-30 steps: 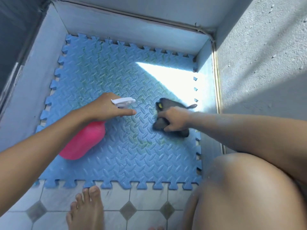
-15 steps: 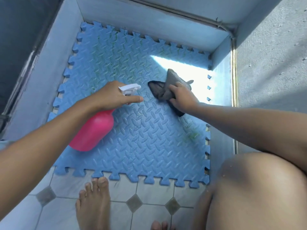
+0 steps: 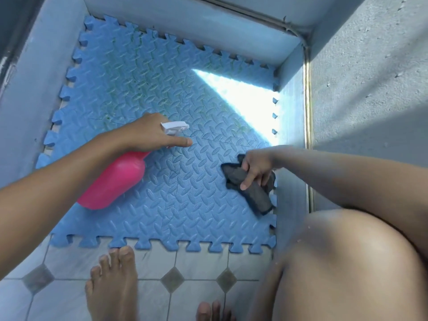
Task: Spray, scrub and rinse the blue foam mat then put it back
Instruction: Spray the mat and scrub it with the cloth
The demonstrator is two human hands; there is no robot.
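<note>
Crouched over the blue foam mat (image 3: 162, 93) lying flat in a walled floor corner, a person's left hand (image 3: 148, 133) grips a pink spray bottle (image 3: 115, 181) above the mat's centre while the right hand (image 3: 257, 165) presses a dark cloth (image 3: 252, 188) onto its right edge.

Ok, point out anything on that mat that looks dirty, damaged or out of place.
Greenish staining streaks the blue foam mat, heaviest across its far half, so it looks grimy there. No tears show. The left hand holds the pink spray bottle and the right hand grips a dark cloth at the mat's right edge.
</note>
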